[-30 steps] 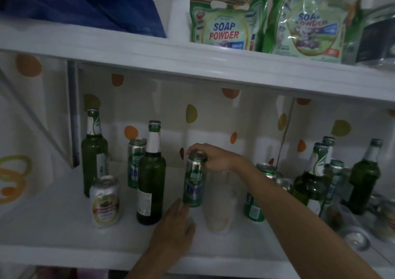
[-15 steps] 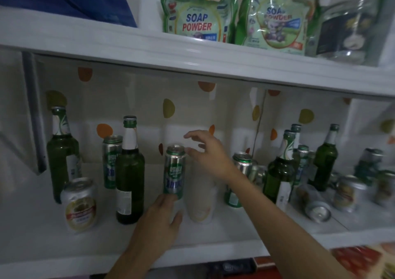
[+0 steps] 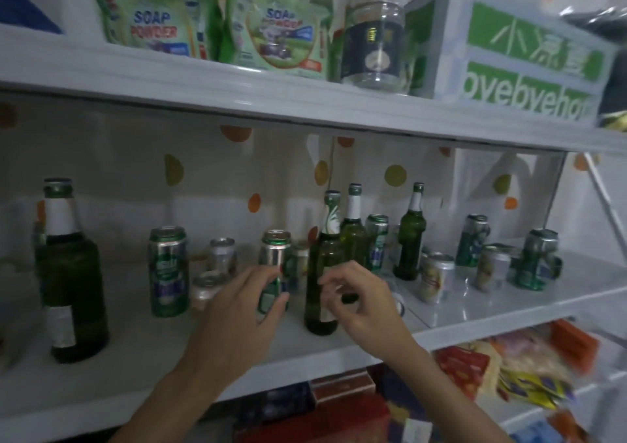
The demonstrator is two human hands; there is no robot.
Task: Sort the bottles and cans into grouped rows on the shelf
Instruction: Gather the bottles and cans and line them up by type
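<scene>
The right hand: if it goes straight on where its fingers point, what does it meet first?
Probably the nearest green bottle, just ahead of the right hand; whether they already touch is unclear.

- The place reads as a small grocery shop or a household storeroom; which of the two cannot be told.
- White shelving runs in tiers: an upper shelf (image 3: 237, 96), a middle shelf (image 3: 339, 341) and a lower shelf (image 3: 543, 412).
- On the upper shelf stand soap powder bags (image 3: 152, 25), a glass jar (image 3: 373, 45) and a carton (image 3: 529, 59) with green print.
- The middle shelf carries many green glass bottles (image 3: 69, 273) and drink cans (image 3: 168, 273), several of one brand.
- Bright packets (image 3: 509, 364) lie crowded below.
- A dotted wall covering (image 3: 203, 188) lines the back.
</scene>
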